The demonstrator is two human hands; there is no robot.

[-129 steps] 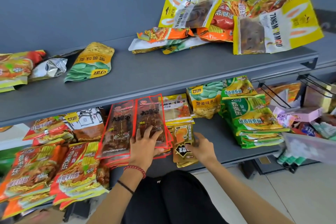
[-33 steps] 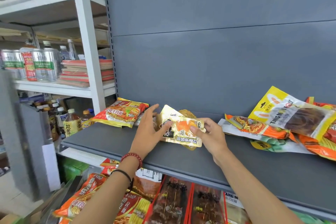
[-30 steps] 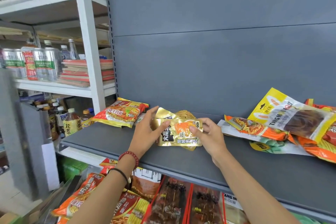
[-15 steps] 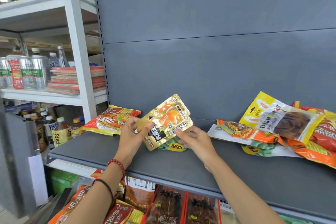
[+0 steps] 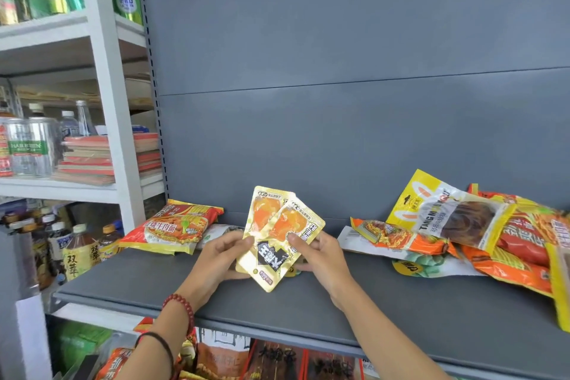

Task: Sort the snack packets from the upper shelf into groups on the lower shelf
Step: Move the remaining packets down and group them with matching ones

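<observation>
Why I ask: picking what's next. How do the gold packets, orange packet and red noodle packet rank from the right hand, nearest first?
1. gold packets: held by the right hand.
2. orange packet: just right, on the shelf.
3. red noodle packet: leftward, beyond the left hand.

A single wide-angle camera sits on the person's head and looks forward and a little down, nearly square onto the grey back panel (image 5: 339,40), which fills the upper half of the frame. The upper shelf (image 5: 431,302) is seen from just above its deck and close by, with its front edge crossing the lower part. Both forearms enter from the bottom edge. The left hand (image 5: 222,256) and right hand (image 5: 320,256) grip the gold packets (image 5: 277,244) near the lens at mid-frame. Packets on the lower level (image 5: 274,361) show only as a strip along the bottom edge. A white rack (image 5: 108,102) stands at the left, its post slanting in the wide view.
</observation>
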